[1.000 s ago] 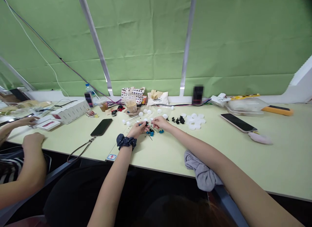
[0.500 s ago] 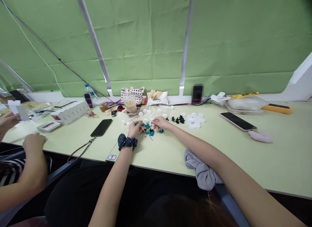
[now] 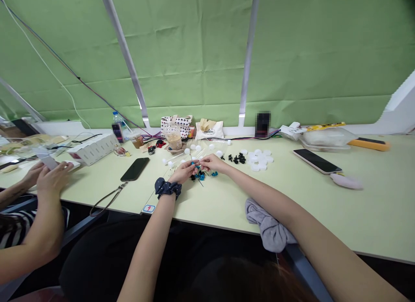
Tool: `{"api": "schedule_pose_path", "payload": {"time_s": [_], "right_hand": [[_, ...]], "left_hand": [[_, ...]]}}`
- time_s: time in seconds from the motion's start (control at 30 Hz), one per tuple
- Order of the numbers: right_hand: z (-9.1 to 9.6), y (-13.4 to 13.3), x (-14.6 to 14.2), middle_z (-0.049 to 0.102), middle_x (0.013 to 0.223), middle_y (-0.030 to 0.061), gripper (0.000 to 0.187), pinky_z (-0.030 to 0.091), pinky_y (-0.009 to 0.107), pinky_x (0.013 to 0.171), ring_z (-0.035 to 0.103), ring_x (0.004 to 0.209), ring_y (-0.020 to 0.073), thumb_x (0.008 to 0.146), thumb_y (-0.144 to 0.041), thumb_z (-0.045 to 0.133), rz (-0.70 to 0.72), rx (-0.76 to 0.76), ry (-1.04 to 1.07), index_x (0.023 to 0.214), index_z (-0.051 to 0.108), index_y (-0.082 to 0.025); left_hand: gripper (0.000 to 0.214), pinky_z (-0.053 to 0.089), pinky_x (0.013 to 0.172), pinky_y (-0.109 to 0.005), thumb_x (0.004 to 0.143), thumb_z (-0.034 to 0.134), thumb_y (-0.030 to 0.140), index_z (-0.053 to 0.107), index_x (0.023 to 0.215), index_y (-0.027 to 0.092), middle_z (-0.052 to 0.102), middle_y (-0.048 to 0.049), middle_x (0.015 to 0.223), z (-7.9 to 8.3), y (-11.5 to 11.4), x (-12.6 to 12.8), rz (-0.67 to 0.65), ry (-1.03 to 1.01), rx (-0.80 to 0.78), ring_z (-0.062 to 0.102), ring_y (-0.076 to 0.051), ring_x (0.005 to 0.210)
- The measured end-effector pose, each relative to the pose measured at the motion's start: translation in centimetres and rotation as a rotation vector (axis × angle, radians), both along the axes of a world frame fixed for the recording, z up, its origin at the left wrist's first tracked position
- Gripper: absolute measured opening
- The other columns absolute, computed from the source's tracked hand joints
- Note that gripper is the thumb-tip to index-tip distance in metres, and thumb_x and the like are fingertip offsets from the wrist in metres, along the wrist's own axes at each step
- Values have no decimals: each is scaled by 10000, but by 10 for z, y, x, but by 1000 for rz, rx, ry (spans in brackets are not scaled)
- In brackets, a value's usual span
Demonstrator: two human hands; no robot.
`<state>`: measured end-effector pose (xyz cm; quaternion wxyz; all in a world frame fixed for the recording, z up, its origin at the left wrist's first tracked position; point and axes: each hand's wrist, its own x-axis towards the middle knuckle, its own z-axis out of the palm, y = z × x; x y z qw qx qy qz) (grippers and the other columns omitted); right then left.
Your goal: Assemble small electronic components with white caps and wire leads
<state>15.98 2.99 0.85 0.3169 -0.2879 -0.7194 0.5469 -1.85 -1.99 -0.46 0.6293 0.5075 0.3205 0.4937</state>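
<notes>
A green fabric backdrop (image 3: 194,55) crossed by slanted white poles fills the wall ahead of you, above a long pale bench (image 3: 227,202) that runs the full width of the room. At its left end a co-worker's hands (image 3: 52,176) rest by a white box (image 3: 92,148).

Your left hand (image 3: 184,171), with a navy scrunchie (image 3: 167,187) on its wrist, and your right hand (image 3: 210,162) meet at the middle of the bench, well back from the near edge. The fingers of both are drawn narrow and pinch a small blue part (image 3: 195,163) just above the surface; it is too small to make out its shape. More loose blue parts (image 3: 201,176) lie directly under your hands. To their right lie black pieces (image 3: 239,159), then a cluster of white caps (image 3: 259,160).

Near the back edge a clear plastic cup (image 3: 174,139) holds a beige drink. Toward the right back corner a clear bag (image 3: 326,138) holds something white that you cannot identify.
</notes>
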Motion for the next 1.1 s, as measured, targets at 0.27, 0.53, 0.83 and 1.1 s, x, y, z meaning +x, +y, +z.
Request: {"api": "schedule_pose_path", "payload": {"time_s": [0.27,0.53,0.83,1.1], "right_hand": [[1,1,6,625,578,10,125,392,170,420,491,420,59,826,-218,560,45,-23,-5,839,606,-103],[2,-2,6,629,553,13,149,360,160,383,468,388,56,785,-249,629,89,-80,30,777,549,-124],[2,-1,7,630,559,38,140,260,143,318,382,348,29,750,-209,667,36,-224,3,743,569,-109],[6,3,18,571,570,12,98,250,132,345,306,363,10,741,-140,636,187,-470,-53,726,544,-112]], "left_hand": [[437,370,553,-199,679,744,281,612,1056,105,616,-62,856,-4,6,-5,74,23,40,526,-76,634],[398,331,525,-181,682,743,307,640,1009,104,579,-35,724,-8,9,-6,72,39,66,482,-65,603],[499,335,545,-198,680,723,369,619,1091,105,538,-2,655,-6,5,-3,74,197,75,455,-69,576],[402,381,581,-227,739,654,361,652,1082,152,570,-57,902,-2,-2,3,108,367,329,479,-87,629]]}}
